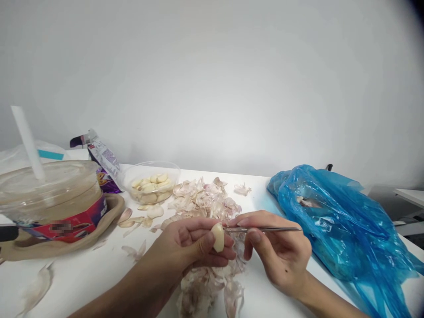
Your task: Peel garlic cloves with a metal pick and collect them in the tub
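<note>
Between the thumb and fingers of my left hand (195, 245) is a peeled garlic clove (217, 238), pale and smooth. My right hand (281, 251) grips a thin metal tool (265, 229), its tip meeting the upper part of the clove; whether it is a knife or tweezers I cannot make out. Below and behind both hands lie heaps of papery garlic skins (205, 198). A clear plastic bowl (150, 165) to the left of the far heap holds several peeled cloves. More loose cloves (155, 211) lie on the table in front of it.
At the left a large lidded drink cup (66, 212) with a white straw stands in a cardboard holder (114, 212). Behind it leans a purple snack packet (107, 170). A blue plastic bag (334, 212) covers the table's right side. The white wall (232, 88) rises behind.
</note>
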{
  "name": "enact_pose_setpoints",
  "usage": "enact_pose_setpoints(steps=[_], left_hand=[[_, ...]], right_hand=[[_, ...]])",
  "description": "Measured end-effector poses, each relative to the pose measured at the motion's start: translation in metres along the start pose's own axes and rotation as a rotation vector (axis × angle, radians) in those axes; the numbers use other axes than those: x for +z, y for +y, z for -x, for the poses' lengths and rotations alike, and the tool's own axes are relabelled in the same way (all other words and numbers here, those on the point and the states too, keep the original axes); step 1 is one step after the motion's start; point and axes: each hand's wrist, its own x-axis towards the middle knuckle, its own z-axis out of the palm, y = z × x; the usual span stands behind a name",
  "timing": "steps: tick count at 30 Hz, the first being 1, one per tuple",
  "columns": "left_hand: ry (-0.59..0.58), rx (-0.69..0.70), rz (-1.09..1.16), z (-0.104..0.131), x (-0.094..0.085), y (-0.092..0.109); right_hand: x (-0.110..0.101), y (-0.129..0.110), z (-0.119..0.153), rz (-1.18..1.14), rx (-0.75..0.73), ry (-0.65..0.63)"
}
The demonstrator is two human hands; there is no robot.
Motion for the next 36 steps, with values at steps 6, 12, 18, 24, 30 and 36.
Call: enact_pose_setpoints(steps=[6, 12, 18, 24, 30, 36], left_hand=[[-0.019, 0.002, 0.029, -0.0025, -0.002, -0.003], [-0.037, -0.005, 0.034, -0.0016, -0.0014, -0.0015], [-0.044, 0.002, 0.018, -0.0008, -0.0013, -0.0018], [-0.024, -0.007, 0.029, -0.0016, -0.0003, -0.0016], [-0.039, -0.016, 0.001, -0.0008, -0.0017, -0.0008], [-0.046, 0.033, -0.055, -0.0043, -0.0024, -0.0015]], right_hand=[[-0.0002, 0.0012, 0.0008, 0.012, 0.009, -0.01], [0.0005, 0.0011, 0.0007, 0.003, 0.011, -0.014], [0.0006, 0.0005, -0.0009, 0.038, 0.016, -0.011], [-0.0005, 0.0003, 0.0001, 0.069, 0.042, -0.028], [0.0004, 0.0006, -0.0004, 0.054, 0.052, -0.034], [0.0005, 0.0013, 0.001, 0.04, 0.065, -0.04]])
